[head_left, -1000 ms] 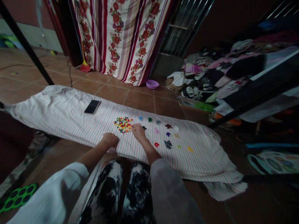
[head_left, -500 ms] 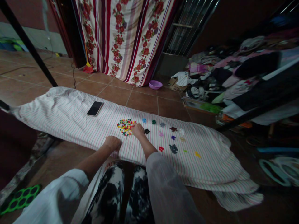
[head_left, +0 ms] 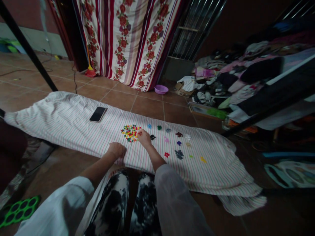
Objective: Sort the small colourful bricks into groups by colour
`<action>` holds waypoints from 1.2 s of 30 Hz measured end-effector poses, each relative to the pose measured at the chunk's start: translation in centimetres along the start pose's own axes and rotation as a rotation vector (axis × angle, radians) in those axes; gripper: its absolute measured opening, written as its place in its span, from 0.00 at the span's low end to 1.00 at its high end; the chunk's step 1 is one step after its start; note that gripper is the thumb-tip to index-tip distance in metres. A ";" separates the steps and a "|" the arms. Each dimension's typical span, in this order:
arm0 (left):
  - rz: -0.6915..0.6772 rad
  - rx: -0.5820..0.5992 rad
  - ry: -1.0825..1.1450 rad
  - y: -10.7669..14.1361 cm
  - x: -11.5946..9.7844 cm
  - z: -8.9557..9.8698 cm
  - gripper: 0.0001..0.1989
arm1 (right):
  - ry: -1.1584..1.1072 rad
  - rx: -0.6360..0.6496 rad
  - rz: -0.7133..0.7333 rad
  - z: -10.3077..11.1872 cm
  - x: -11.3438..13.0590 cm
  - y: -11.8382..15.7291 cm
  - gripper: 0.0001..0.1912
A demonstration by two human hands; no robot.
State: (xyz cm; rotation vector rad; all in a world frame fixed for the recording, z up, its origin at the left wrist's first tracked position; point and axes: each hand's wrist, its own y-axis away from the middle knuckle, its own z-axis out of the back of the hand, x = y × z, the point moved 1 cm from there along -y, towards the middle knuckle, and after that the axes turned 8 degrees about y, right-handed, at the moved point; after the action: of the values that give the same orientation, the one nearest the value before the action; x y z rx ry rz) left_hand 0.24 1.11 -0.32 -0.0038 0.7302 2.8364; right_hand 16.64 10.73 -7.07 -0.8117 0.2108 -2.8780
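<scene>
My right hand (head_left: 144, 138) is at the right edge of a pile of small mixed-colour pieces (head_left: 130, 133), thumb and fingers pinched together. A reddish speck shows at the fingertips; whether it is held is too small to tell. Lower left of the pile, my left hand (head_left: 117, 150) rests closed on the striped cloth (head_left: 73, 131), fingers curled under. Small single-colour groups lie to the right: black (head_left: 153, 137), light blue (head_left: 149, 126), green (head_left: 159, 127), pink (head_left: 166, 139), red (head_left: 167, 154), dark grey (head_left: 179, 154), brown (head_left: 179, 134) and yellow (head_left: 203, 159), among others.
A phone (head_left: 98, 114) lies on the cloth to the left. Beyond it hang a floral curtain (head_left: 137, 42) and, on the tiled floor, stands a purple basin (head_left: 161, 89). Heaped clothes (head_left: 241, 72) fill the right side. Dark poles (head_left: 31, 52) slant at both ends.
The whole view has shifted slightly, with the cloth and its pieces appearing a little further left. My right hand stays pinched at the pile's edge; my left hand keeps its place.
</scene>
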 end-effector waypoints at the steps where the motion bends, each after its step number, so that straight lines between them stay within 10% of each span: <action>1: 0.002 0.002 -0.001 0.0 0.0 0.0 0.14 | -0.016 -0.004 0.004 0.1 -0.1 0.3 0.06; 21: 0.001 -0.020 -0.059 0.4 0.0 -0.4 0.14 | -0.077 -0.114 -0.340 11.2 -10.4 9.3 0.08; 36: -0.016 -0.025 -0.077 -0.8 0.8 -1.5 0.13 | 0.199 -0.003 -0.283 10.4 -11.0 12.6 0.14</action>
State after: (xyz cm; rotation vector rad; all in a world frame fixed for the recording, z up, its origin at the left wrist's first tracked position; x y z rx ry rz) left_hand -0.44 1.19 -2.05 0.0948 0.6756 2.8127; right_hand 32.73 -0.67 -6.04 -0.5966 0.1309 -3.2269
